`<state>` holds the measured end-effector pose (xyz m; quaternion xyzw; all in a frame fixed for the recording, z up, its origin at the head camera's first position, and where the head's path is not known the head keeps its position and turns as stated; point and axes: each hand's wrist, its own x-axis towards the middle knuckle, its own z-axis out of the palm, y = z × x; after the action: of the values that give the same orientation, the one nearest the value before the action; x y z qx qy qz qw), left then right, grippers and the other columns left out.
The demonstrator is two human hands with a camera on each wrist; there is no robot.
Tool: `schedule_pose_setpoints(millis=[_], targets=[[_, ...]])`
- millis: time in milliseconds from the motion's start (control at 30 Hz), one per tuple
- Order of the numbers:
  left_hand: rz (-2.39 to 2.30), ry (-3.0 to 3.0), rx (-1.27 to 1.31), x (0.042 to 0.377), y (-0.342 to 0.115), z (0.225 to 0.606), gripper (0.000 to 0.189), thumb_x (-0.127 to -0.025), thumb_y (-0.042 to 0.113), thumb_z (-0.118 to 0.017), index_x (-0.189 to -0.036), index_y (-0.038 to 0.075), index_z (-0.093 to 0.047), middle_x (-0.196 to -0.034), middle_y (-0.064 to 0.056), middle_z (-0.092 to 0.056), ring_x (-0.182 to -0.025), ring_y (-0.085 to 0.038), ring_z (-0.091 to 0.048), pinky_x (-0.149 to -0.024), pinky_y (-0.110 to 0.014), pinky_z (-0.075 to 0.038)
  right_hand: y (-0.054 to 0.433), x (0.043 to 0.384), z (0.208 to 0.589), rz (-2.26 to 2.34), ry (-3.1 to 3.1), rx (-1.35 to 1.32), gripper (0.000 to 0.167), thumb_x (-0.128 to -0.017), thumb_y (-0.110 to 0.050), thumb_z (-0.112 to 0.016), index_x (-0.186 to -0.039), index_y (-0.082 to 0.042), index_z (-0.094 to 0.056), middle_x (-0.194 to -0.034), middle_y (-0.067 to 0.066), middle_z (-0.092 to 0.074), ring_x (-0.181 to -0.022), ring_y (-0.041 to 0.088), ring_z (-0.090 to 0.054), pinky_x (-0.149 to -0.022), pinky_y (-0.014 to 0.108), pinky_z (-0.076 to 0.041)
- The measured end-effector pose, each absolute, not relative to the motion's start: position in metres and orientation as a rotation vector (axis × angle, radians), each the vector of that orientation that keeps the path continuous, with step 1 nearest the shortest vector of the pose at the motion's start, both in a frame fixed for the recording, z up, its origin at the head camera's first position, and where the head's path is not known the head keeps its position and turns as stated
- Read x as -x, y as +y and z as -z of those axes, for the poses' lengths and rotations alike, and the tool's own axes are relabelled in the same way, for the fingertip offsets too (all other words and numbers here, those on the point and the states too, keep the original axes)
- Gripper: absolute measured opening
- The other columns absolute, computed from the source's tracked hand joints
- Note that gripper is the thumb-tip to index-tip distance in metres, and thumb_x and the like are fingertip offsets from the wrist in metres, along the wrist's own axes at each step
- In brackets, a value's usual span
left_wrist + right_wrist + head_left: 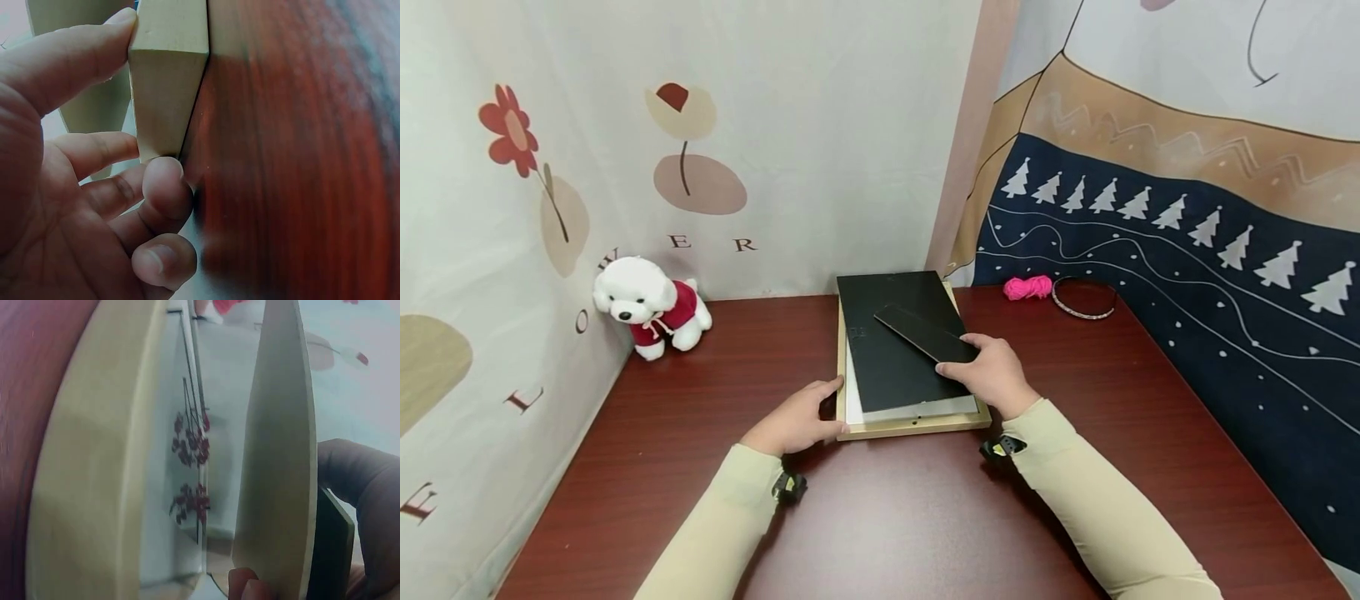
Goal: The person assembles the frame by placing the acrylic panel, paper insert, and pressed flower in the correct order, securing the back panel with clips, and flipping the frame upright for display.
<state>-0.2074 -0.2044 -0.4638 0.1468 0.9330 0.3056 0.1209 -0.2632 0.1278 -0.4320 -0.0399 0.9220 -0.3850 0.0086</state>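
A light wooden picture frame (917,429) lies on the table with its back up. Its black backing board (883,367) sits askew over it, and a white surface (943,408) shows along the near and left edges. A black stand leg (917,330) slants across the board. My left hand (797,418) grips the frame's near left corner, thumb and fingertips against the wood (169,94). With my right hand (998,375) I pinch the board and its leg at the right side. In the right wrist view the board's beige inner face (278,450) stands apart from the frame.
A white plush dog (655,304) in a red top sits at the back left. Toward the back right lie a bundle of pink yarn (1027,287) and a thin silvery hoop (1084,314). Printed cloth walls (850,150) border the reddish-brown table (880,517).
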Motion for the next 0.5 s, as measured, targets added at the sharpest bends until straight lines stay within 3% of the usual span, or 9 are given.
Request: schedule_pose_setpoints(millis=[500], targets=[[-0.918,2.7,-0.4,0.207,-0.204,0.464,0.086,-0.093,0.026,-0.081,-0.163,0.003,-0.037,-0.159,-0.024,-0.045,-0.146,-0.038,-0.047,-0.119,-0.054,-0.04,0.111,0.258,0.441,1.063,2.919,0.0,0.078,-0.083,-0.05,-0.084,-0.141,-0.003,-0.059,-0.128,0.024,-0.056,-0.112,0.039,-0.06,-0.094,0.053,-0.055]])
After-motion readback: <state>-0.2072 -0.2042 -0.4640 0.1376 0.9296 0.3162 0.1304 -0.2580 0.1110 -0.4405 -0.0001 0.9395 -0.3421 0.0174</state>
